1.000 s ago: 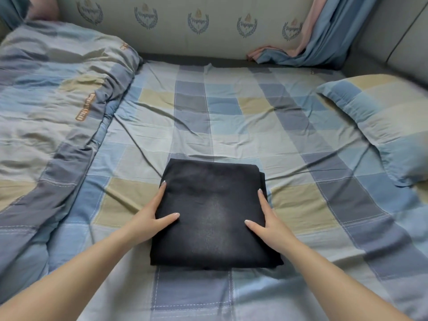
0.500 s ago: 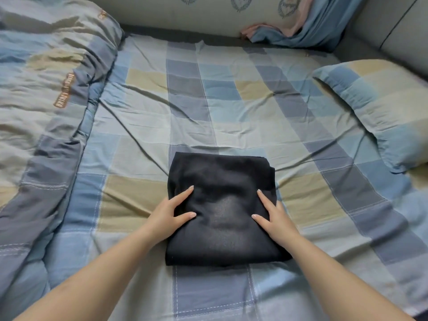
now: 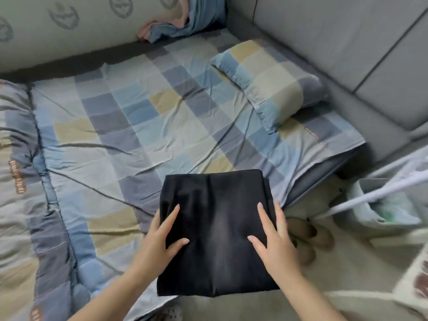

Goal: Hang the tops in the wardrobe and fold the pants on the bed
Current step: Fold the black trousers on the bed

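The folded black pants [image 3: 216, 232] sit at six o'clock in the view, at the bed's [image 3: 143, 126] near corner. The left hand [image 3: 159, 239] and right hand [image 3: 275, 242] hold the bundle by its sides, each grip clasping it. A pillow [image 3: 271, 82] lies at one o'clock.

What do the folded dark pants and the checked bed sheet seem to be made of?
The folded pants look like black denim or a similar heavy woven cloth: matte, with a faded grey patch down the middle, and the stack holds a firm, thick edge. The bed sheet looks like thin woven cotton or a cotton blend: smooth, printed in blue, grey and tan checks, with sharp creases. Neither fibre is certain.
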{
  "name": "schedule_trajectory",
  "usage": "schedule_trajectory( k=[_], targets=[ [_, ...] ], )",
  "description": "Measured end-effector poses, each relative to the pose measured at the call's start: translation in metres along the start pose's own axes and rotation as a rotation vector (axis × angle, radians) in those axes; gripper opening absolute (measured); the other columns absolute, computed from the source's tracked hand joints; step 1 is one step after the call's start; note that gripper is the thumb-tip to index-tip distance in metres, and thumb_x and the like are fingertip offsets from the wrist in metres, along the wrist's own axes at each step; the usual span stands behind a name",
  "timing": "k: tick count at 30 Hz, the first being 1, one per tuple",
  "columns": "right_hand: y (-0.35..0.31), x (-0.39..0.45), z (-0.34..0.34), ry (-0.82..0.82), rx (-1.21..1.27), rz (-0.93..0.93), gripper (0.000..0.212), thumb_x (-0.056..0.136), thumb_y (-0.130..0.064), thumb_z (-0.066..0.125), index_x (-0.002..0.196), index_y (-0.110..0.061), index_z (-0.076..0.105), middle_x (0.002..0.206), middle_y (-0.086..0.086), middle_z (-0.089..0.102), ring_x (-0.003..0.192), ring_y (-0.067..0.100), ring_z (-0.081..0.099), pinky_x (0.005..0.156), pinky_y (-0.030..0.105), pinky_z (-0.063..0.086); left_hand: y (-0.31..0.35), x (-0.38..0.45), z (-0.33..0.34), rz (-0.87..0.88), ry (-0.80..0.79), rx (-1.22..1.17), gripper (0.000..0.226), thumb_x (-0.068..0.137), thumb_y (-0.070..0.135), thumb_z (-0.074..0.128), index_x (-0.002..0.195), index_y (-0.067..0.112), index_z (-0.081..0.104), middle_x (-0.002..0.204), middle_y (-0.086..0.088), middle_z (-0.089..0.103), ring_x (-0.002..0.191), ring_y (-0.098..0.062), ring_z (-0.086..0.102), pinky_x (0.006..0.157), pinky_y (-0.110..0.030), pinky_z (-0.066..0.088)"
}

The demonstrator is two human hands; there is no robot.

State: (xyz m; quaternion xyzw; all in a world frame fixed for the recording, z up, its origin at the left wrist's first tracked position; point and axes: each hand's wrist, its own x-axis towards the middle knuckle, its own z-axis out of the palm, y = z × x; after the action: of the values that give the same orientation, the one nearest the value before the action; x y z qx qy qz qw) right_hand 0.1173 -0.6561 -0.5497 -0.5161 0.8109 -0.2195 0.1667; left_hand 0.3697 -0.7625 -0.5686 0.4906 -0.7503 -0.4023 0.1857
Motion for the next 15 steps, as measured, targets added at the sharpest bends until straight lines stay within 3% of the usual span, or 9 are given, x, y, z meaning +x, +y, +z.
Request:
schedule_trajectory(
  k=[2, 3, 5, 7, 9, 11, 12, 15],
  targets=[
    [-0.011, -0.034, -0.064, 0.110, -0.006, 0.034, 0.093, 0.079, -0.027, 0.076, 0.144, -0.035, 0.009, 0.159, -0.003, 0.002, 0.131, 0.021, 0.043, 0.071, 0.023, 0.051, 0.065, -0.004, -0.014, 0.093, -0.061, 0.013, 0.094, 0.080, 0.029, 0.073, 0.141, 0.048, 0.004, 0.148, 0.033, -0.005, 0.132, 0.023, 0.000, 0.104, -0.006, 0.016],
    [-0.016, -0.049, -0.093, 0.151, -0.009, 0.067, 0.094, 0.076, -0.024, 0.079, 0.145, -0.030, 0.016, 0.159, 0.001, 0.006, 0.131, 0.023, 0.044, 0.066, 0.022, 0.052, 0.091, -0.005, -0.019, 0.120, -0.099, 0.040, 0.100, 0.080, 0.031, 0.073, 0.142, 0.047, -0.005, 0.150, 0.031, -0.010, 0.134, 0.018, 0.008, 0.104, -0.011, 0.023],
    [-0.025, -0.079, -0.134, 0.198, -0.024, 0.105, 0.091, 0.069, -0.020, 0.084, 0.145, -0.023, 0.033, 0.157, 0.011, 0.017, 0.125, 0.027, 0.052, 0.053, 0.020, 0.054, 0.137, -0.011, -0.029, 0.155, -0.175, 0.122, 0.107, 0.081, 0.042, 0.068, 0.139, 0.045, -0.022, 0.152, 0.028, -0.021, 0.126, -0.002, 0.043, 0.093, -0.021, 0.041],
    [-0.031, -0.113, -0.178, 0.292, -0.058, 0.178, 0.081, 0.066, -0.019, 0.086, 0.138, -0.019, 0.049, 0.155, 0.013, 0.023, 0.122, 0.020, 0.053, 0.049, 0.017, 0.053, 0.187, -0.010, -0.035, 0.303, -0.265, 0.221, 0.103, 0.079, 0.056, 0.056, 0.136, 0.045, -0.029, 0.149, 0.028, -0.030, 0.106, -0.013, 0.060, 0.078, -0.023, 0.051],
    [-0.037, -0.151, -0.211, 0.368, -0.078, 0.256, 0.071, 0.068, -0.020, 0.084, 0.133, -0.017, 0.055, 0.155, 0.010, 0.024, 0.128, 0.005, 0.039, 0.057, 0.010, 0.051, 0.232, -0.010, -0.035, 0.485, -0.324, 0.221, 0.095, 0.078, 0.059, 0.050, 0.138, 0.047, -0.023, 0.147, 0.031, -0.030, 0.120, -0.004, 0.050, 0.080, -0.020, 0.050],
    [-0.040, -0.183, -0.232, 0.440, -0.086, 0.321, 0.068, 0.068, -0.020, 0.084, 0.130, -0.014, 0.058, 0.154, 0.008, 0.027, 0.129, 0.004, 0.034, 0.060, 0.009, 0.050, 0.271, -0.011, -0.031, 0.618, -0.380, 0.168, 0.089, 0.078, 0.059, 0.050, 0.140, 0.047, -0.013, 0.147, 0.035, -0.026, 0.130, 0.009, 0.021, 0.093, -0.019, 0.040],
    [-0.043, -0.211, -0.249, 0.496, -0.087, 0.385, 0.067, 0.068, -0.020, 0.083, 0.129, -0.012, 0.058, 0.154, 0.008, 0.027, 0.129, 0.003, 0.034, 0.062, 0.010, 0.050, 0.298, -0.020, -0.022, 0.704, -0.429, 0.162, 0.088, 0.078, 0.058, 0.051, 0.139, 0.046, -0.011, 0.146, 0.036, -0.026, 0.129, 0.012, 0.015, 0.094, -0.017, 0.037],
    [-0.043, -0.275, -0.274, 0.603, -0.104, 0.521, 0.065, 0.070, -0.019, 0.081, 0.130, -0.011, 0.057, 0.154, 0.006, 0.026, 0.127, 0.006, 0.045, 0.070, 0.004, 0.043, 0.355, -0.052, 0.002, 0.855, -0.533, 0.215, 0.088, 0.080, 0.060, 0.051, 0.136, 0.047, -0.015, 0.144, 0.037, -0.029, 0.122, 0.009, 0.033, 0.081, -0.006, 0.038]
  ],
)
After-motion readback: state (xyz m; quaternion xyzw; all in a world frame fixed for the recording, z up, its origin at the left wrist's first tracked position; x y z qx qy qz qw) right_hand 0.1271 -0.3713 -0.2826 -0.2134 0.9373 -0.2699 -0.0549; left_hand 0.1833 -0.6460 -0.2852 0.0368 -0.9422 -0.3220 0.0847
